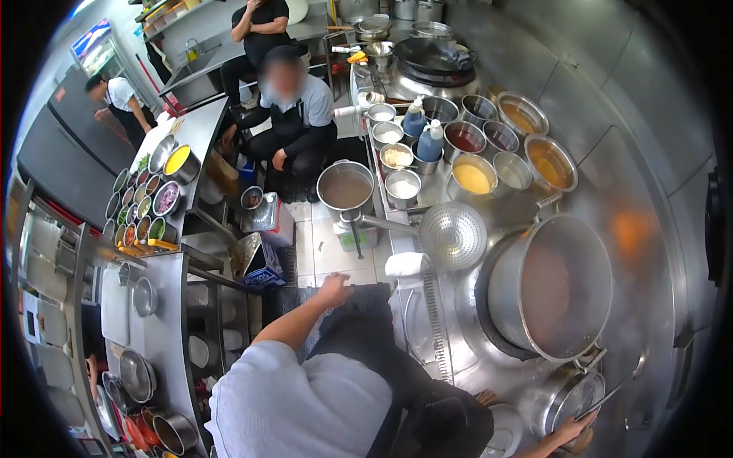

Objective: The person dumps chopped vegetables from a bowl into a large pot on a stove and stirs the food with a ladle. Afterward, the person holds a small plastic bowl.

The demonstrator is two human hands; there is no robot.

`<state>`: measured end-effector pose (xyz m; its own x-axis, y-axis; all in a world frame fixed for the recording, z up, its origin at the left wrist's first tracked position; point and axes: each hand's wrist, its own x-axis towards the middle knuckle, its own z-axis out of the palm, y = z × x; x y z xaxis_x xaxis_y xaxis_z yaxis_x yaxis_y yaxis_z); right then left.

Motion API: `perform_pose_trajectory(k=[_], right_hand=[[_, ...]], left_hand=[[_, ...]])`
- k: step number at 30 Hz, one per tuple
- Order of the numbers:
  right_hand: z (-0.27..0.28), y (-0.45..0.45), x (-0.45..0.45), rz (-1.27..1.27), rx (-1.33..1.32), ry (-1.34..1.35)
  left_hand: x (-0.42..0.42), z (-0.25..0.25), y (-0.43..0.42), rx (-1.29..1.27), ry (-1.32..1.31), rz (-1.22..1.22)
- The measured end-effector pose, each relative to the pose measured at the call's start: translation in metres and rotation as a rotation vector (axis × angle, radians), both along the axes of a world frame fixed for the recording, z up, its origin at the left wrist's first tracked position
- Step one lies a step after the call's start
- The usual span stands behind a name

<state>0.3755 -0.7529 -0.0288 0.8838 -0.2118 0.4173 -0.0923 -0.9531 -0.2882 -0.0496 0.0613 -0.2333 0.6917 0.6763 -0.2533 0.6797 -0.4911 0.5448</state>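
Note:
My left hand is held out over the floor mat in front of my apron, its fingers loosely apart and nothing in them. At the lower right, my right hand grips the long thin metal handle of what looks like a ladle, which slants up and away to the right. Beneath and beside that hand stands a lidded metal pot. Just beyond is a large stockpot of cloudy brownish liquid on the range. A perforated strainer with a long handle rests on the range edge, near a folded white cloth.
Sauce and seasoning pots crowd the counter ahead, with a wok behind them. A pot of liquid stands in the aisle, near a crouching person. Ingredient tins fill the left counter. Steam blurs the right side.

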Motion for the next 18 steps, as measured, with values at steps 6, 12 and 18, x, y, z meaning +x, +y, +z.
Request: perform_pose_trajectory(k=[6,12,18], right_hand=[[-0.033,0.013,-0.037,0.069,-0.077,-0.093],[0.032,0.1,-0.124,-0.088,-0.013,-0.084],[0.101,0.156,-0.187,-0.055,-0.062,-0.151]], left_hand=[[0.107,0.061,0.016,0.083,-0.288,-0.217],[0.175,0.037,0.03,0.05,-0.197,-0.346],[0.195,0.021,0.041,-0.089,-0.135,-0.543]])
